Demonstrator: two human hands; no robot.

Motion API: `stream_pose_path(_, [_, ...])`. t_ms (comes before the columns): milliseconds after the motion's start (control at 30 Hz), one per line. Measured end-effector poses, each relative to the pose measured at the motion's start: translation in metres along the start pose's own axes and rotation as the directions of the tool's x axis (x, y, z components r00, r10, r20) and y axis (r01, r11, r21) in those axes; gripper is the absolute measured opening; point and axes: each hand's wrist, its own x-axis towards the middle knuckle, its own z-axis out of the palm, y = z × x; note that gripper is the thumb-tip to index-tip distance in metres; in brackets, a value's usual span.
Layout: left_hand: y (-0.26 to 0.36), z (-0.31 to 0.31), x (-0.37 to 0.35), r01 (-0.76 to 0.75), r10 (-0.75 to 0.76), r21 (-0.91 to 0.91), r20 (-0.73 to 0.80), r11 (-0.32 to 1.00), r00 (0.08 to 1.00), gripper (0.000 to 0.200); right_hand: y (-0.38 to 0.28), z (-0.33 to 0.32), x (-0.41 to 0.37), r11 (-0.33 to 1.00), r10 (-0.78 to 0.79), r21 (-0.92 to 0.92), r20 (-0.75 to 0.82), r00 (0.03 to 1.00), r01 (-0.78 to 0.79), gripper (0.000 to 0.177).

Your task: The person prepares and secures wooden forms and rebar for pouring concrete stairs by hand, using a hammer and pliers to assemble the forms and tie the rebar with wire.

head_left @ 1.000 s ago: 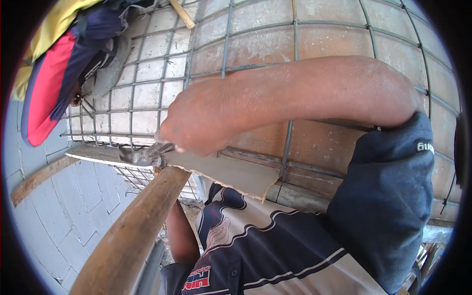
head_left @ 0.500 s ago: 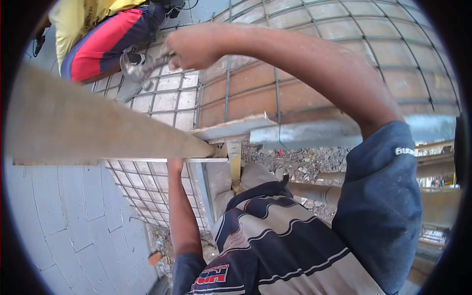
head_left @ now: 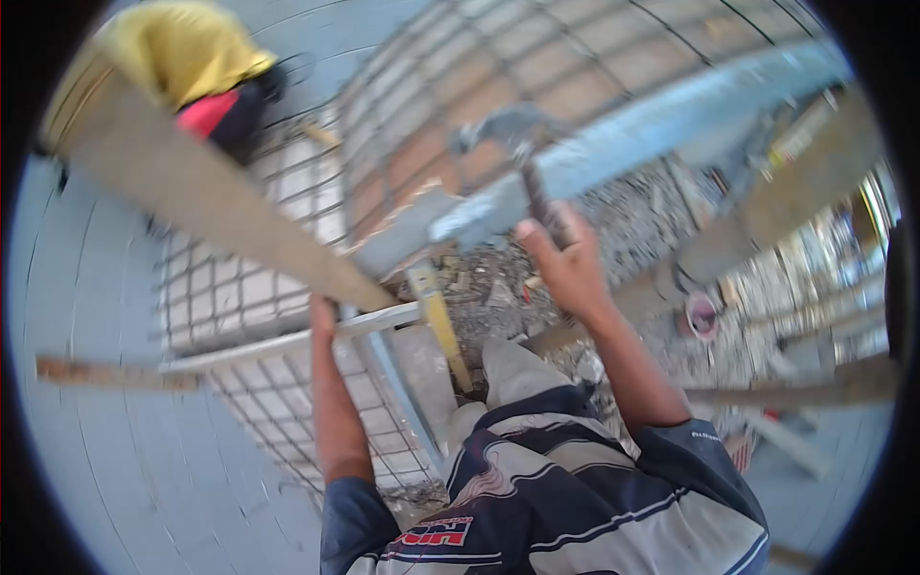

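My right hand (head_left: 572, 268) is closed round the handle of a claw hammer (head_left: 537, 182), whose metal head points up and away from me, blurred by motion. Below the hammer lies a strip of rubble, and a pale bluish board edge runs behind it. My left hand (head_left: 324, 314) grips the edge of a narrow, pale board (head_left: 259, 347), its fingertips partly hidden. Just beyond that hand, a long wooden post (head_left: 220, 196) slants from the upper left down to the board's right end. A yellow upright strip (head_left: 443, 331) stands just right of that joint.
Steel rebar mesh (head_left: 422, 105) spreads over the slab behind, with more mesh (head_left: 287, 412) below the board. A person in a yellow top (head_left: 187, 48) crouches at the upper left. Wooden poles (head_left: 747, 240) and a pinkish bucket (head_left: 701, 316) are at right, among rubble.
My right hand has swung the hammer from the upper left, near the other person, down and to the right over the rubble. The view has shifted; my left hand stays at the board.
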Motion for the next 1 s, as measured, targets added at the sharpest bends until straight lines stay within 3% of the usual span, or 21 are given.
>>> stream_pose_path(67, [-0.028,0.003,0.011,0.150,-0.144,-0.133,0.058,0.980,0.988,0.036,0.017,-0.010,-0.027,0.988,-0.053,-0.148,-0.127,0.990,0.034,0.054])
stream_pose_path(133, [-0.018,0.003,0.007,0.101,-0.098,-0.419,0.028,0.902,0.995,0.033,0.094,-0.014,-0.061,0.950,-0.032,-0.312,-0.166,0.986,-0.022,0.056])
stream_pose_path(167, [-0.026,-0.002,0.013,0.144,-0.130,-0.351,0.063,0.925,0.989,0.039,0.092,-0.027,-0.078,0.940,0.124,-0.313,-0.048,0.991,-0.133,0.056])
stream_pose_path(200, [-0.028,-0.003,0.019,0.146,-0.126,-0.473,0.074,0.869,0.989,0.043,0.089,-0.038,-0.093,0.920,0.277,-0.309,0.084,0.957,-0.240,0.055])
stream_pose_path(233, [-0.026,-0.003,0.023,0.150,-0.132,-0.585,0.075,0.797,0.988,0.048,0.088,-0.048,-0.107,0.917,0.286,-0.298,0.034,0.958,-0.263,0.055])
stream_pose_path(300, [0.006,-0.009,0.012,0.220,-0.162,-0.656,0.148,0.722,0.976,0.054,0.091,-0.073,-0.131,0.795,0.452,-0.554,0.268,0.851,-0.248,0.049])
stream_pose_path(400, [0.033,-0.014,0.005,0.237,-0.215,-0.644,0.114,0.727,0.970,0.061,0.116,-0.105,-0.167,0.670,0.564,-0.720,0.333,0.756,-0.182,0.045])
stream_pose_path(433, [0.052,-0.011,-0.003,0.243,-0.206,-0.633,0.134,0.735,0.969,0.061,0.133,-0.117,-0.182,0.669,0.572,-0.714,0.317,0.756,-0.207,0.045])
stream_pose_path(533, [0.103,-0.002,-0.034,0.144,-0.317,-0.708,-0.118,0.692,0.941,0.069,0.183,-0.157,-0.234,0.572,0.694,-0.752,0.232,0.681,-0.327,0.050])
stream_pose_path(567, [0.098,0.002,-0.039,0.141,-0.306,-0.705,-0.113,0.695,0.945,0.069,0.193,-0.174,-0.251,0.533,0.743,-0.740,0.177,0.646,-0.410,0.049])
stream_pose_path(633, [0.085,0.010,-0.047,0.001,-0.256,-0.648,-0.300,0.762,0.919,0.074,0.231,-0.204,-0.296,0.473,0.790,-0.699,0.068,0.609,-0.536,0.046])
stream_pose_path(700, [0.118,0.035,-0.097,0.057,-0.439,-0.676,-0.411,0.735,0.799,0.073,0.290,-0.230,-0.347,0.395,0.861,-0.592,-0.028,0.508,-0.702,0.048])
stream_pose_path(733, [0.089,0.046,-0.100,0.109,-0.478,-0.664,-0.404,0.739,0.780,0.069,0.291,-0.240,-0.363,0.394,0.863,-0.566,-0.042,0.503,-0.724,0.048])
stream_pose_path(767, [0.050,0.065,-0.102,0.165,-0.514,-0.652,-0.391,0.740,0.764,0.066,0.292,-0.252,-0.380,0.254,0.910,-0.492,-0.170,0.378,-0.833,0.046])
stream_pose_path(800, [0.040,0.092,-0.127,0.259,-0.454,-0.452,-0.401,0.853,0.796,0.056,0.293,-0.263,-0.404,0.101,0.933,-0.392,-0.281,0.224,-0.915,0.046])
stream_pose_path(833, [0.000,0.123,-0.139,0.360,-0.311,0.250,-0.215,0.899,0.926,0.047,0.304,-0.270,-0.434,0.087,0.937,-0.356,-0.289,0.198,-0.931,0.046])
stream_pose_path(867, [-0.029,0.176,-0.162,0.276,-0.285,-0.191,-0.021,0.942,0.958,0.036,0.330,-0.275,-0.463,0.019,0.940,-0.252,-0.325,0.103,-0.968,0.045])
stream_pose_path(900, [0.006,0.217,-0.210,0.257,-0.172,-0.275,0.298,0.927,0.939,0.031,0.346,-0.278,-0.484,-0.046,0.938,-0.142,-0.348,0.007,-0.989,0.044])
stream_pose_path(933, [0.026,0.253,-0.219,0.261,-0.029,-0.224,0.704,0.939,0.709,0.034,0.297,-0.290,-0.483,-0.132,0.926,-0.044,-0.361,-0.107,-0.990,0.043])
stream_pose_path(967, [0.044,0.292,-0.226,0.243,0.090,-0.168,0.949,0.955,0.301,0.038,0.296,-0.292,-0.498,-0.137,0.927,0.000,-0.352,-0.128,-0.991,0.043])
stream_pose_path(1000, [0.157,0.319,-0.294,0.371,-0.239,0.076,0.877,0.925,0.416,0.042,0.294,-0.294,-0.519,-0.126,0.921,0.079,-0.360,-0.146,-0.989,0.044])
